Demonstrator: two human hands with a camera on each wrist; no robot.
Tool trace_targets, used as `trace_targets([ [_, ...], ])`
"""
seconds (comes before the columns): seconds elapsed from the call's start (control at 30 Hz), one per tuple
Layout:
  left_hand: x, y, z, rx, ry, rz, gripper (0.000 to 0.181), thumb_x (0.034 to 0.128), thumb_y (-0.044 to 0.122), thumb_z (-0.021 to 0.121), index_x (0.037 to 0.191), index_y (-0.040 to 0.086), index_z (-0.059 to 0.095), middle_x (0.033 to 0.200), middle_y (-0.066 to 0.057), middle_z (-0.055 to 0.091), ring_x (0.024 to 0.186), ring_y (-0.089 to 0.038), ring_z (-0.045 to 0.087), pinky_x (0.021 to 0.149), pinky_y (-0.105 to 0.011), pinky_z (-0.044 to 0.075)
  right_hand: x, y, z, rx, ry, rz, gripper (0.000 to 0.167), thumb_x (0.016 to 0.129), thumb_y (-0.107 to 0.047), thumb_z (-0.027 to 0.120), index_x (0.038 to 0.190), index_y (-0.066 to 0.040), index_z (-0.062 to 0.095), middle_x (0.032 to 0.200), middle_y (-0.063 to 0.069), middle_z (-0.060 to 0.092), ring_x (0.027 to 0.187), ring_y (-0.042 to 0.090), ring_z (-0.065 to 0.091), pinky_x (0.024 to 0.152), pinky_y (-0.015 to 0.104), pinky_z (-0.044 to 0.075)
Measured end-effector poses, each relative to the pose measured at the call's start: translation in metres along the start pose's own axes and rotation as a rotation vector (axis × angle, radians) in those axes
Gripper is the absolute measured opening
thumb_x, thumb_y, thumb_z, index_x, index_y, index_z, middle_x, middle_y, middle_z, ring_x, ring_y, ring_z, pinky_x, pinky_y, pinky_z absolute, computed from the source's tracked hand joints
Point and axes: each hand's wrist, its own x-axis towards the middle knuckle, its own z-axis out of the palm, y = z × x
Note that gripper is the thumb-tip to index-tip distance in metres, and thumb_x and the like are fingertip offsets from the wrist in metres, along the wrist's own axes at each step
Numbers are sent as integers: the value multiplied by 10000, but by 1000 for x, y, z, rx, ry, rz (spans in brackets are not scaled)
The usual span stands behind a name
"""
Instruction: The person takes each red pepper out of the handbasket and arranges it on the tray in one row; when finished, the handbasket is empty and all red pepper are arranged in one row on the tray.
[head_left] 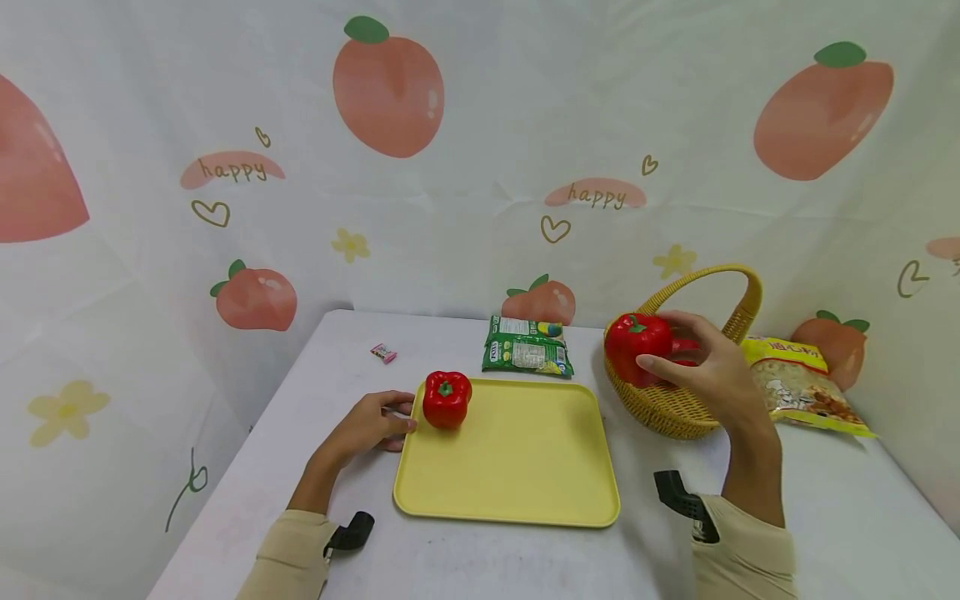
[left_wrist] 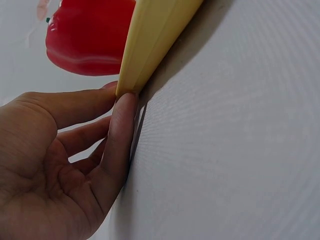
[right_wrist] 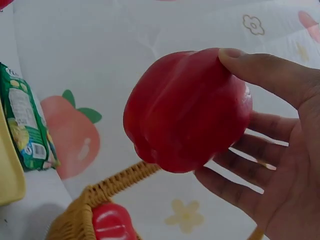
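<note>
My right hand [head_left: 712, 367] holds a red bell pepper [head_left: 637, 348] between thumb and fingers, raised over the yellow wicker basket [head_left: 675, 412]. In the right wrist view the held pepper [right_wrist: 187, 112] hangs above the basket's handle, and another red pepper [right_wrist: 114, 222] shows inside. The left hand [head_left: 371, 425] is at the left edge of a yellow tray [head_left: 517, 458], its fingertips pinching the rim [left_wrist: 132, 60]. On the tray's upper left corner sits one more red bell pepper [head_left: 447, 402], stem up.
Two green packets [head_left: 527, 346] lie behind the tray. A small pink wrapped sweet [head_left: 383, 353] is at the back left. Right of the basket leans a yellow and clear food bag [head_left: 806, 387]. A printed curtain [head_left: 465, 208] hangs behind the white table [head_left: 465, 558].
</note>
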Motion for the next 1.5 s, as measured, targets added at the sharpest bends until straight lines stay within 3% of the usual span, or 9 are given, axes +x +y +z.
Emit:
trace_targets([
  [0.13,-1,1,0,-6,-12,7,542,941,136,788,1440,18,611,1261,-140,677,929,-190,710,756,-323,664,4,-4,9,0,-45,-17,668,953,-207,804,1551,-113,522,1459,148,555,1232,270,561,792,136,590],
  [0.3,-2,2,0,0,-9,1,546,938,140,791,1442,27,614,1252,-132,683,932,-194,705,758,-320,663,10,-4,22,10,-107,-38,670,945,-218,816,1541,-99,535,1466,187,555,1235,441,611,834,111,561],
  [0.67,1,2,-1,8,-2,5,548,934,130,790,1443,33,615,1246,-110,685,931,-192,701,764,-325,663,20,4,54,70,-237,-6,694,919,-224,850,1506,-48,523,1459,177,557,1158,419,713,898,225,612],
  [0.93,0,2,-1,2,-5,9,545,933,125,787,1441,30,615,1239,-109,683,925,-195,698,761,-325,662,23,7,74,126,-288,42,706,882,-195,878,1483,-60,533,1469,194,565,1180,413,697,934,390,639],
  [1.23,-2,2,0,0,-3,0,540,935,122,785,1440,34,616,1229,-102,685,930,-194,696,765,-322,662,25,12,96,133,-327,-20,704,871,-158,879,1486,-61,549,1471,166,579,1283,390,621,1067,567,556],
  [1.5,0,0,0,-52,-28,16,520,941,108,763,1428,3,613,1260,-142,670,944,-199,704,756,-336,667,28,15,113,121,-368,-75,680,844,-148,905,1440,-31,600,1437,163,594,1288,366,623,1059,534,564],
])
